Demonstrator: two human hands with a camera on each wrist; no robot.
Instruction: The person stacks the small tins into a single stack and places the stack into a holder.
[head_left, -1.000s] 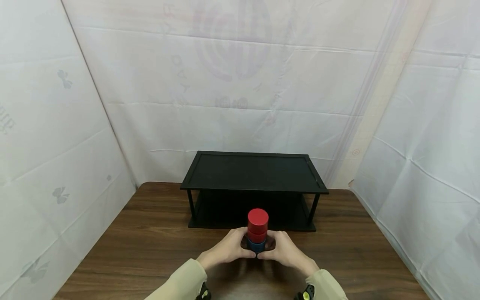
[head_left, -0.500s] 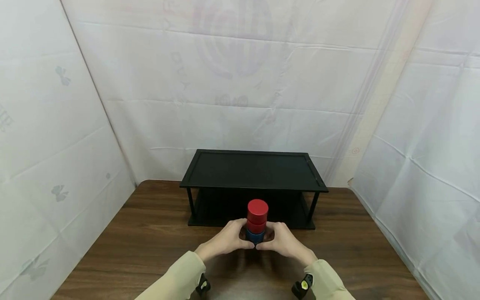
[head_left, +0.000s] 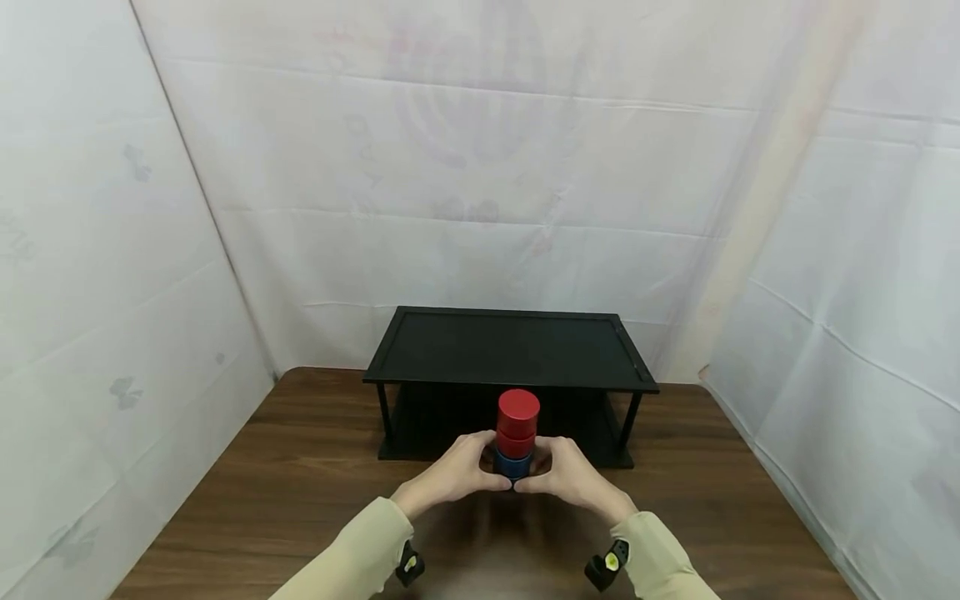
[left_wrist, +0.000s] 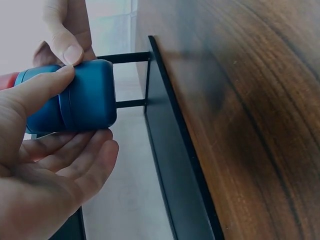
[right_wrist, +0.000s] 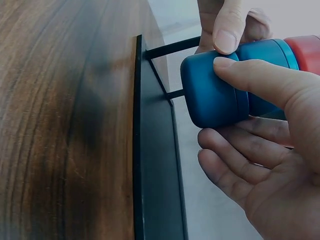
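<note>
A red round tin (head_left: 517, 412) stands upright on a blue tin (head_left: 513, 464), the two stacked and held clear of the table in front of the black shelf. My left hand (head_left: 463, 469) grips the blue tin from the left, and my right hand (head_left: 564, 479) grips it from the right. Both thumbs press its near side, tips almost meeting. In the left wrist view, the fingers of the left hand (left_wrist: 65, 165) curl beneath the blue tin (left_wrist: 90, 95). The right wrist view has the right hand (right_wrist: 270, 135) wrapped round that tin likewise, with the red tin (right_wrist: 306, 54) partly visible.
A black two-tier shelf (head_left: 510, 346) stands at the back of the brown wooden table (head_left: 300, 500). Its lower board lies just beyond the tins, under the upper board. White sheeting (head_left: 480, 167) encloses the back and both sides.
Both hands have lifted the stacked tins upward and slightly forward, so the red tin now overlaps the shelf's front edge in the head view. The grip stays the same.
</note>
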